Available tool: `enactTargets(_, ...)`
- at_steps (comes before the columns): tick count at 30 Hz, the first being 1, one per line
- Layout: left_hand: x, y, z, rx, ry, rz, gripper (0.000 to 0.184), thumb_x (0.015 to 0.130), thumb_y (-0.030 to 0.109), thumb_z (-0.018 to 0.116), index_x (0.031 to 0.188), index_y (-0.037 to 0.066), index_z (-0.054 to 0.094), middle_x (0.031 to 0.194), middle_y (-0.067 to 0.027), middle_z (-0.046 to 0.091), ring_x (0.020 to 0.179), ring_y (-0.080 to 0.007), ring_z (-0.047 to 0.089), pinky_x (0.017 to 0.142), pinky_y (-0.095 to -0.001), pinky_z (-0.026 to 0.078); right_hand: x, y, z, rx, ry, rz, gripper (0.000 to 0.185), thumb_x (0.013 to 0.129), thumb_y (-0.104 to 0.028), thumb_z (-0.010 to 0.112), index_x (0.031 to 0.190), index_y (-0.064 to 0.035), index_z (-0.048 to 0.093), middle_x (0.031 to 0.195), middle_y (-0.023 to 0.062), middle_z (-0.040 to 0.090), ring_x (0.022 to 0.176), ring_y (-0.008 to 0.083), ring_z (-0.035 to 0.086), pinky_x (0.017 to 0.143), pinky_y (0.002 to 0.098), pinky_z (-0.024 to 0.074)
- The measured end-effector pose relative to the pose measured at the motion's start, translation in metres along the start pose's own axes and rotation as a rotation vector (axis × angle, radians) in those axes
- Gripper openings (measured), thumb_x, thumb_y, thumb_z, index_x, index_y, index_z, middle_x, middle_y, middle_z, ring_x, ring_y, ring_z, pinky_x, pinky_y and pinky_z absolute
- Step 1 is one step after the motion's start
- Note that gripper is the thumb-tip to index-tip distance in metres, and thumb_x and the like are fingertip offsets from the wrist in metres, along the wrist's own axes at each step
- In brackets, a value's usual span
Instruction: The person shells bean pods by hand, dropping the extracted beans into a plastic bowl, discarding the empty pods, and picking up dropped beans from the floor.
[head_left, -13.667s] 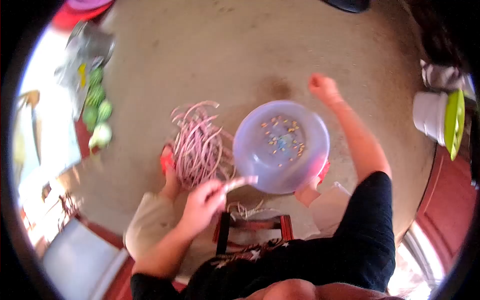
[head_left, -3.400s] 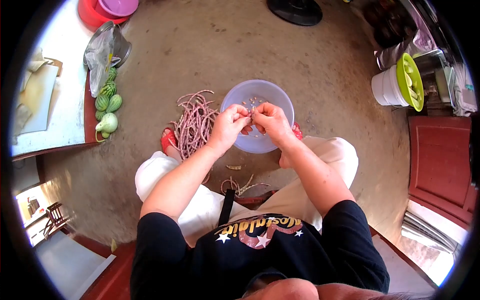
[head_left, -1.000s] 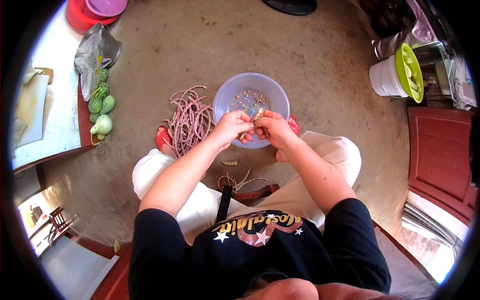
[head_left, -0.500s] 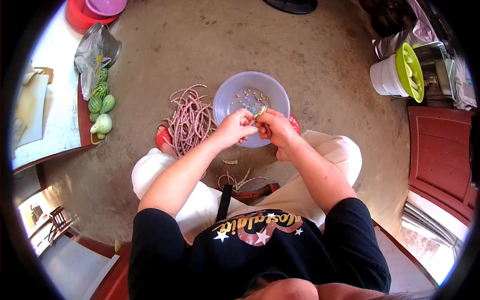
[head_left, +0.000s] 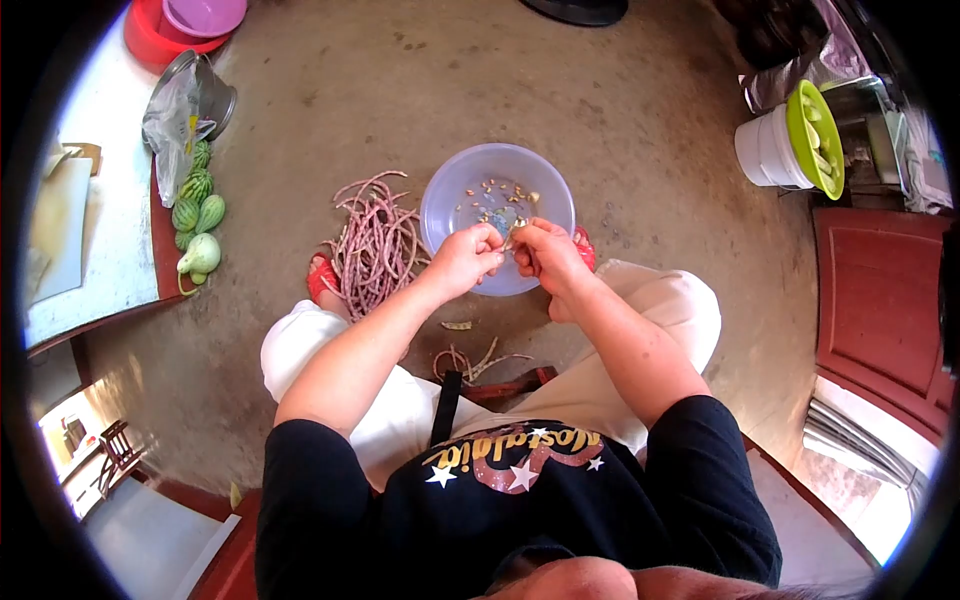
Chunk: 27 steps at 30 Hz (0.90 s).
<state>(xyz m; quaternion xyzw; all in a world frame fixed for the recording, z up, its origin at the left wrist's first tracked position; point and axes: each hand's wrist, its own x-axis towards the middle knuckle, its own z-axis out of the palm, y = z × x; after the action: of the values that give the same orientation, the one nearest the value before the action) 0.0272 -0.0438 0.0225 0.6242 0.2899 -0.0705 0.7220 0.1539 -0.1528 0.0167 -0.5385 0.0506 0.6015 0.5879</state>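
Note:
My left hand and my right hand meet over the near part of a translucent lavender basin. Their thumbs and fingers are pinched together around a small pale-green piece of bean pod, which my fingers largely cover. Small tan beans and some pod bits lie scattered on the basin's bottom. To the left of the basin, a heap of long purple bean pods rests on the floor beside my red sandal.
Empty-looking pod strips and one short pod piece lie on the floor between my legs. Green-striped melons and a pale gourd sit along the left table. A white bucket with a green basin stands at right.
Both hands stay close together over the basin, with small finger movements. The pod piece at my right fingertips shows less now, and a pale bit has appeared in the basin. The view has shifted slightly.

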Motion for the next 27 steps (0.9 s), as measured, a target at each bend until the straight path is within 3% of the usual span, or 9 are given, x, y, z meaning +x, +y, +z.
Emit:
enactTargets(5,0.004,-0.007,-0.004,0.029,0.032,-0.044,0.01,0.08,0.004,0.055,0.089,0.005,0.051,0.067,0.0004,0.053,0.055,-0.0058,0.047,0.047,-0.02,0.038,-0.002,-0.002,0.001,-0.01,0.014,0.068,0.008,0.078,-0.011,0.054,0.073,-0.0058,0.05,0.062,0.0029,0.05,0.045,0.0101,0.043,0.037,0.0241,0.0317)
enactTargets(7,0.006,-0.016,-0.002,0.183,0.144,0.15,0.014,0.079,0.004,0.057,0.091,0.005,0.051,0.068,0.0006,0.053,0.056,-0.0059,0.047,0.048,-0.0196,0.038,-0.002,-0.002,0.001,-0.059,0.0,0.098,0.007,0.077,-0.01,0.054,0.074,-0.0064,0.05,0.063,0.0028,0.05,0.045,0.01,0.043,0.037,0.024,0.032)
enactTargets(14,-0.004,0.004,-0.002,0.079,0.131,0.001,0.011,0.078,0.006,0.059,0.088,0.003,0.053,0.07,-0.0023,0.056,0.059,-0.0076,0.05,0.054,-0.0219,0.04,-0.006,0.001,0.004,0.005,-0.146,0.084,0.006,0.075,-0.005,0.055,0.074,-0.0072,0.05,0.06,0.0023,0.05,0.044,0.0094,0.042,0.037,0.0233,0.0312)
enactTargets(16,-0.009,0.008,-0.005,0.488,0.223,0.294,0.011,0.079,0.009,0.059,0.086,0.001,0.055,0.072,-0.0078,0.059,0.064,-0.0122,0.056,0.059,-0.0262,0.044,-0.007,-0.002,0.005,0.018,-0.143,0.036,0.007,0.074,-0.003,0.056,0.075,-0.0074,0.051,0.057,0.0017,0.049,0.044,0.0091,0.043,0.037,0.0231,0.0308)
enactTargets(22,-0.015,0.007,-0.007,0.49,0.222,0.387,0.013,0.08,0.012,0.058,0.088,0.002,0.056,0.075,-0.0109,0.06,0.067,-0.0175,0.059,0.062,-0.0289,0.046,-0.013,-0.006,0.01,-0.066,-0.202,-0.043,0.008,0.074,-0.001,0.057,0.076,-0.007,0.052,0.057,0.0018,0.049,0.045,0.0081,0.043,0.038,0.0228,0.0303)
enactTargets(27,-0.018,0.005,-0.012,0.496,0.198,0.38,0.013,0.082,0.013,0.056,0.09,0.002,0.057,0.073,-0.0076,0.06,0.066,-0.0144,0.059,0.06,-0.0266,0.046,-0.011,-0.005,0.008,-0.052,-0.254,-0.046,0.009,0.075,0.0,0.058,0.077,-0.0065,0.052,0.057,0.002,0.049,0.046,0.0083,0.043,0.039,0.0225,0.0297)
